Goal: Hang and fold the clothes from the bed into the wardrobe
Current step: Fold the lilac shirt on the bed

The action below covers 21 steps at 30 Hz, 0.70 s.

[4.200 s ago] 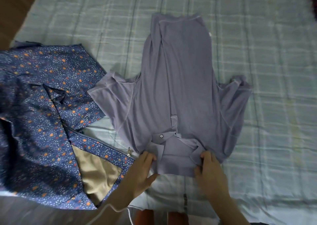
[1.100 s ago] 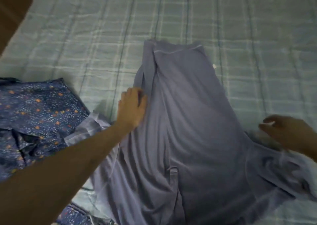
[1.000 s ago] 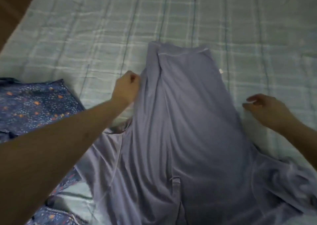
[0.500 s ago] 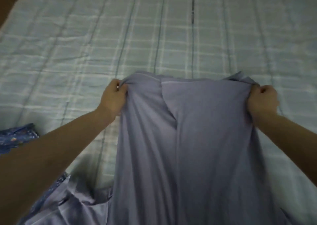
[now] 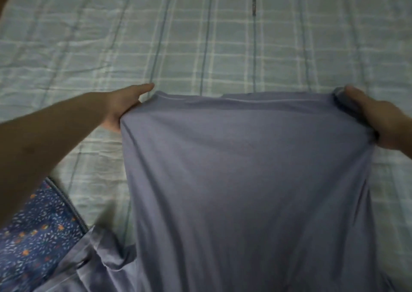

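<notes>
A plain lavender-grey shirt (image 5: 240, 180) is stretched out over the bed, its far hem pulled wide and lifted toward me. My left hand (image 5: 124, 104) grips the hem's left corner, thumb on top and fingers tucked under the cloth. My right hand (image 5: 374, 117) grips the right corner, where the fabric bunches around its fingers. The shirt's near part and one sleeve (image 5: 95, 260) lie crumpled at the lower left.
The bed wears a pale green checked sheet (image 5: 200, 35) that stretches far ahead and to both sides. A dark blue flower-print garment with a zipper (image 5: 38, 231) lies at the lower left, partly under my left forearm.
Both hands took hold of the shirt's far hem corners and pulled them apart, spreading the hem wide and flat. A second ago the left hand was on the shirt's left edge and the right hovered free.
</notes>
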Each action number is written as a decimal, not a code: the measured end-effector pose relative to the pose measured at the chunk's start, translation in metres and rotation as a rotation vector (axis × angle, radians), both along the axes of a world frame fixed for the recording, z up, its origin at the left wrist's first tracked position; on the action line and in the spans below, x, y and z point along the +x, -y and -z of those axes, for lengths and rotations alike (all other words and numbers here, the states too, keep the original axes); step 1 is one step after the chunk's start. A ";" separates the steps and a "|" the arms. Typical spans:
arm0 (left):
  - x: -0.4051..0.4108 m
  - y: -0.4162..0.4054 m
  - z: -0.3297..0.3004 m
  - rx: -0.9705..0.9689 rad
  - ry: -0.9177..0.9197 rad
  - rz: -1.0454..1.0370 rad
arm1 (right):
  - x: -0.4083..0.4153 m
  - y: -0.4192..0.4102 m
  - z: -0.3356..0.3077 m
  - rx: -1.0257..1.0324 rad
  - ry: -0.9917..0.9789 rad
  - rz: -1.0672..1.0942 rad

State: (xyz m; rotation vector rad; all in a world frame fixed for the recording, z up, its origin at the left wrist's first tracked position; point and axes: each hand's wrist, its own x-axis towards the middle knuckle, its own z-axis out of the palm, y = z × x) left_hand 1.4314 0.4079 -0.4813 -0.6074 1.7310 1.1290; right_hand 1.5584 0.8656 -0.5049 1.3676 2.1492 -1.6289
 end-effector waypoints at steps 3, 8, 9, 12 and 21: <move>-0.005 -0.010 0.006 0.158 -0.218 -0.161 | -0.006 -0.017 0.000 -0.208 -0.111 -0.109; -0.007 -0.009 0.025 0.459 -0.429 -0.487 | -0.013 -0.034 0.001 -0.234 -0.276 -0.011; -0.010 -0.006 0.027 0.448 -0.487 -0.496 | -0.014 -0.040 0.007 -0.238 -0.287 0.010; -0.022 0.000 0.031 0.364 -0.596 -0.521 | -0.016 -0.068 0.023 -0.201 -0.324 0.004; -0.055 -0.014 0.029 0.405 -0.658 -0.434 | -0.049 -0.061 0.013 0.172 -0.074 -0.110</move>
